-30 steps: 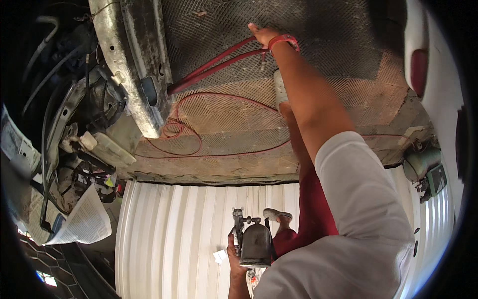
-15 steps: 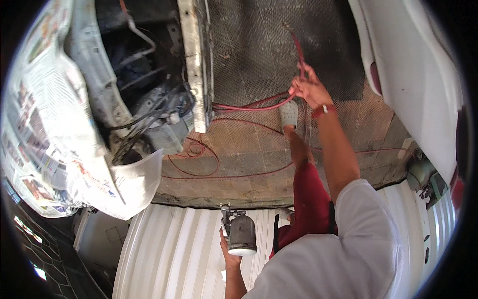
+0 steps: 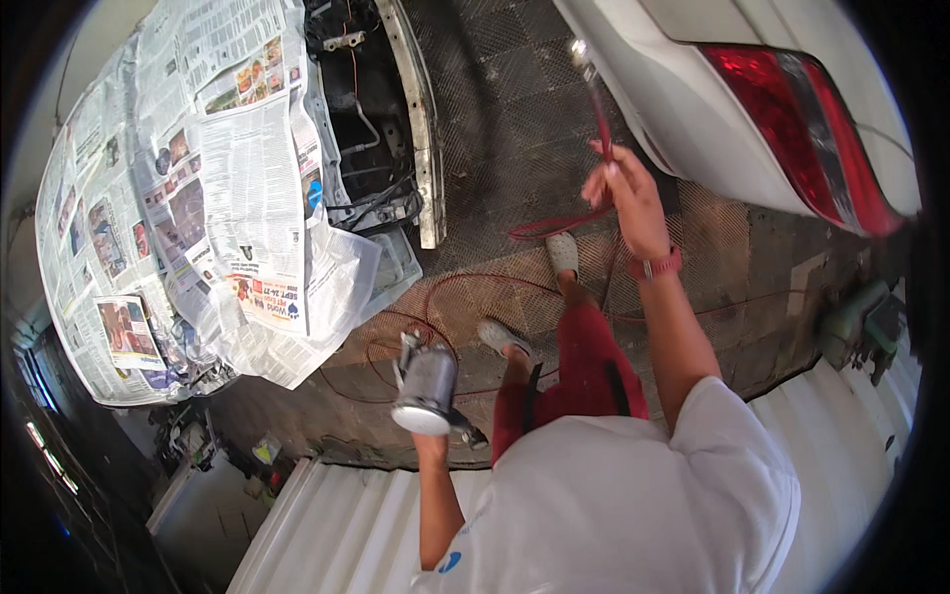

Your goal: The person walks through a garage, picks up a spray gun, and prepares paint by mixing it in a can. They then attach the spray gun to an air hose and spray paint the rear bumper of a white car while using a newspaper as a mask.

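At lower middle, a metal paint spray gun [image 3: 427,384] with a grey cup and a pale round end is in my left hand [image 3: 430,447]. The gun covers most of that hand's fingers. Off to the right, my right hand [image 3: 633,196] is closed on a red air hose [image 3: 603,124]. Its end, with a shiny metal fitting [image 3: 581,54], points up and away past my fingers, near a white car's bumper. A loop of the hose hangs beside the hand, and further coils lie on the floor. Gun and hose are apart.
Newspaper sheets [image 3: 247,188] cover a car front at left, beside its exposed metal frame [image 3: 427,168]. A white car's red tail light [image 3: 782,129] stands at right. A green machine [image 3: 859,322] sits on the floor at right, and ribbed white panels [image 3: 366,520] lie nearest me.
My left hand has carried the spray gun forward, off the ribbed panels and over the floor. The hose end now reaches further up past my right hand. The view has shifted, showing more newspaper and the tail light.
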Action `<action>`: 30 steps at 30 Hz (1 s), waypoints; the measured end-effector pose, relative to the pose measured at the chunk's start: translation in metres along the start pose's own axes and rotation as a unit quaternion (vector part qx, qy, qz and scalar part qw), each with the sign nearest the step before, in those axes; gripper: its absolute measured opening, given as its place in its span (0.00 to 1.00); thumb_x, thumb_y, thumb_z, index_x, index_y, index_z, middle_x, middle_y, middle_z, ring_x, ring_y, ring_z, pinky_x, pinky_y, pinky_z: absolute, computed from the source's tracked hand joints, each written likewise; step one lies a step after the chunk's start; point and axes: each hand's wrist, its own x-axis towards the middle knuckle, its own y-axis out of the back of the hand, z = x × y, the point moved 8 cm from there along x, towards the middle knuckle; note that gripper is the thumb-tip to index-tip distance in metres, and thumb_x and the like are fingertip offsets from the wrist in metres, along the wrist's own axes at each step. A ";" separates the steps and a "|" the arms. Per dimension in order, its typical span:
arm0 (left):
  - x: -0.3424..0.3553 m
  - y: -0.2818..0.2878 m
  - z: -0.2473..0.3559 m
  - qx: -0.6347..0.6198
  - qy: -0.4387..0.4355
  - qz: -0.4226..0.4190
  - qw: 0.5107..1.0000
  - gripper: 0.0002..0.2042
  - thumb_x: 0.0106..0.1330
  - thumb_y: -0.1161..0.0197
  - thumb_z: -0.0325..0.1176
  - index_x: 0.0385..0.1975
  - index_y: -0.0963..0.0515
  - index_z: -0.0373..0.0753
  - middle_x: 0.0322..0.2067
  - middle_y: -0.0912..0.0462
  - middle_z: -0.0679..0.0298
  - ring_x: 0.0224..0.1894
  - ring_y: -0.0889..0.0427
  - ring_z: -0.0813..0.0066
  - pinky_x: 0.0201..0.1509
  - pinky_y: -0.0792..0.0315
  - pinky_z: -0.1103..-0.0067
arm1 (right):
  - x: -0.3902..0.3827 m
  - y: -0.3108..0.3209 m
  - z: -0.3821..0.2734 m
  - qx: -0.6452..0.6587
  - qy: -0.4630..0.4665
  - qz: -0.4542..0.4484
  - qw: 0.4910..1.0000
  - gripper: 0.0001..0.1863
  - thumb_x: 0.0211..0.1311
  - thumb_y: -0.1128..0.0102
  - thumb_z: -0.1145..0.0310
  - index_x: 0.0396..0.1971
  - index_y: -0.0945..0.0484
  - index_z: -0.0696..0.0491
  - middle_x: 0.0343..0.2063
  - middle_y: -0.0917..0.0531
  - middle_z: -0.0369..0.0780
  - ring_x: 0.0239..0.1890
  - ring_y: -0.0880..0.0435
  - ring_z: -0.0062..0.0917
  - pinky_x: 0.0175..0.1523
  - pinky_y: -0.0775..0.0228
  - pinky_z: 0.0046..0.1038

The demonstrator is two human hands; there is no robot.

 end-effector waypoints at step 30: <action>-0.077 -0.056 0.421 -0.496 -0.127 -0.284 0.810 0.18 0.84 0.50 0.53 0.35 0.36 0.46 0.22 0.39 0.73 0.23 0.39 0.77 0.31 0.37 0.74 | -0.553 -0.045 -0.017 -0.227 0.106 0.291 0.923 0.15 0.77 0.41 0.63 0.57 0.22 0.53 0.38 0.13 0.48 0.42 0.13 0.44 0.48 0.24 0.41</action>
